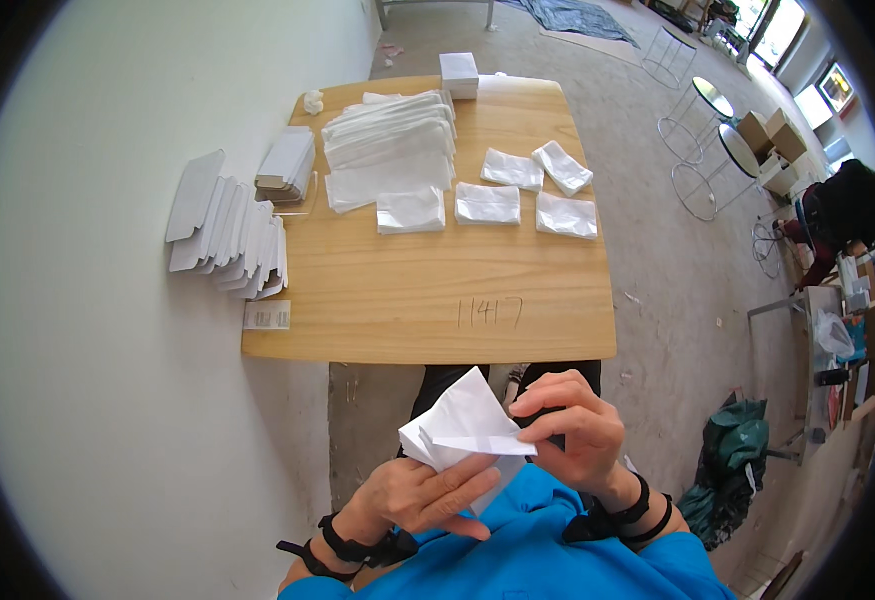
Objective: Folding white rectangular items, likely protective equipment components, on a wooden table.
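White folded paper piece sits at chest level below the near edge of the light wooden table, long axis roughly left-right, point up. Both hands touch it: left hand clamps its lower left from underneath, right hand pinches the right edge, fingers closed on the fold. Four small folded white packets and a stack of flat white sheets lie well apart on the far half.
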`<state>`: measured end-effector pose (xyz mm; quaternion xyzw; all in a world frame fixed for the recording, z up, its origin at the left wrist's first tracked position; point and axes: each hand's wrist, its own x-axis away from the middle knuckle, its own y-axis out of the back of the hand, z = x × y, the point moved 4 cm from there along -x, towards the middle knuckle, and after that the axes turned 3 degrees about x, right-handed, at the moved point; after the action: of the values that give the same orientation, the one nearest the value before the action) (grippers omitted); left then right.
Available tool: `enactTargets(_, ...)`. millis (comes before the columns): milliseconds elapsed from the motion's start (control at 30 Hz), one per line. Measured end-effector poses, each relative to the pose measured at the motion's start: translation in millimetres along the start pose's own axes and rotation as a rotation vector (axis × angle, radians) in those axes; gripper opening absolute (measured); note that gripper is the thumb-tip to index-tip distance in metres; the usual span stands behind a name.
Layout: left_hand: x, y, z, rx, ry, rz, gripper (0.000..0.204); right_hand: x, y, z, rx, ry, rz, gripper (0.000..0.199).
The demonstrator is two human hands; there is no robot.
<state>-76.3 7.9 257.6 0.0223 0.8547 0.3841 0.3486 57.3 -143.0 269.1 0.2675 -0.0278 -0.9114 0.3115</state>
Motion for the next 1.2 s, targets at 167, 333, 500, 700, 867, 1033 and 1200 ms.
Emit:
enactTargets(167, 1.5, -2.0, 1.4, 0.047, 0.004, -0.002, 0.068, 2.3, -1.7, 3.8, 0.016, 0.106, 0.062, 0.029)
enactTargets(333, 13.4, -23.4, 22.6, 0.853, 0.804, -0.500, 0.069, 2.9, -8.3, -48.3, -0.425, -0.698, -0.198, 0.029)
enactTargets(500, 28.8, -38.9, 53.7, 1.456, 1.256, -0.807, 0.073, 26.0, -5.2, -77.1, 0.020, -0.500, -0.101, 0.041)
enactTargets(700, 48.2, -57.5, 67.5, 1.556, 1.371, -0.719, 0.074, 34.3, -25.4, -56.1, 0.563, 0.005, 0.265, 0.100)
enactTargets(867, 56.5, -77.7, 67.1, 1.611, 1.460, -0.506, 0.080, 25.3, -32.1, -62.9, 0.442, -0.039, 0.217, 0.098)
enactTargets(1033, 57.9, -87.2, 62.3, 1.849, 1.479, -0.502, 0.070, 22.4, -26.8, -98.4, 0.233, -0.493, 0.073, 0.075)
enactTargets(1200, 59.0, -86.9, 64.1, 1.792, 1.388, -0.596, 0.046, 63.1, -30.9, -146.7, -0.438, -0.907, 0.040, 0.062)
